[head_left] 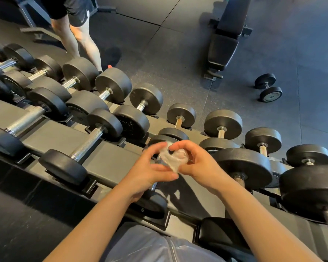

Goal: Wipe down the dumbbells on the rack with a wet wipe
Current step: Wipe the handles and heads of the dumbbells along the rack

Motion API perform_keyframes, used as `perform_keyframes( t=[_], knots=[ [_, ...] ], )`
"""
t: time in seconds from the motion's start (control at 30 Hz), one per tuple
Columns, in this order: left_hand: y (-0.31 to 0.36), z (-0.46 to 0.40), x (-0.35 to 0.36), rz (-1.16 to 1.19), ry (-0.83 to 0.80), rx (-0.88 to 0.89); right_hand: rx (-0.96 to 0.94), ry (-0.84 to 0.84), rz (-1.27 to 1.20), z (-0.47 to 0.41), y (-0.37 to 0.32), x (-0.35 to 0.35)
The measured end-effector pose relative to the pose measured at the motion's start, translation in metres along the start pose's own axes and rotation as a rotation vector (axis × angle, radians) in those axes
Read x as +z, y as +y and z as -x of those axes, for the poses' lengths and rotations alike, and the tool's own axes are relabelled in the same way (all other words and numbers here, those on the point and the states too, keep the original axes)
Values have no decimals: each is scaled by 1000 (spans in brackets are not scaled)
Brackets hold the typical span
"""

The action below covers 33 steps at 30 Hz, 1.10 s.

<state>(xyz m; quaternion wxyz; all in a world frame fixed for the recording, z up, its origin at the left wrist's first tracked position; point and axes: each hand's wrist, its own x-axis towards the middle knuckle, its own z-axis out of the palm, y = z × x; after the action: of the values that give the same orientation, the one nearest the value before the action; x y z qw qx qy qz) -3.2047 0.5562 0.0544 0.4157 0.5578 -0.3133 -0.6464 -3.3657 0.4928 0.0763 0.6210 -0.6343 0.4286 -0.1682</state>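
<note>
Head camera looks steeply down, close over the dumbbell rack [110, 157].

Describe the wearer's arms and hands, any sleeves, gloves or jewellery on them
Both forearms are bare up to the frame edge, with no sleeves in view. The left hand and right hand are bare, without gloves; no watch, bracelet or ring shows on either wrist or on the visible fingers.

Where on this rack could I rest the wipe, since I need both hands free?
Bare sloped shelf lies between the two knurled-handle dumbbells left of your left hand. Right of your right hand, big dumbbells crowd together.
</note>
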Motion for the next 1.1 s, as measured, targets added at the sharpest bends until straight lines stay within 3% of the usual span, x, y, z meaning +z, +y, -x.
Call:
perform_keyframes(
  t=[0.07,0.2,0.27,0.37,0.53,0.67,0.73,0.8,0.9,1.0,1.03,1.1],
  knots=[
    [1,1,7,-120,-1,-23,8,3,62,-1,0,0],
    [-8,-6,15,-466,92,112,-39,127,505,-1,0,3],
    [-14,-9,12,-501,174,169,-73,170,556,-2,2,2],
    [-14,-9,5,-516,235,214,-36,163,371,-5,7,-4],
    [-7,-11,6,-465,271,284,201,82,-237,-2,5,5],
    [-5,-9,7,-340,237,205,221,-43,-164,-1,2,-1],
    [-5,-7,5,-375,216,214,253,-25,-141,-1,3,-7],
    [-6,-6,4,-456,219,252,319,21,-294,1,5,-9],
    [-7,-6,6,-578,244,282,365,-106,-503,5,3,0],
    [-8,1,5,-449,267,246,336,-76,-335,-2,7,15],
    [-11,4,2,-417,324,246,300,30,-170,-8,11,16],
    [-18,10,-8,-337,525,254,93,218,419,-22,18,12]
  ],
)
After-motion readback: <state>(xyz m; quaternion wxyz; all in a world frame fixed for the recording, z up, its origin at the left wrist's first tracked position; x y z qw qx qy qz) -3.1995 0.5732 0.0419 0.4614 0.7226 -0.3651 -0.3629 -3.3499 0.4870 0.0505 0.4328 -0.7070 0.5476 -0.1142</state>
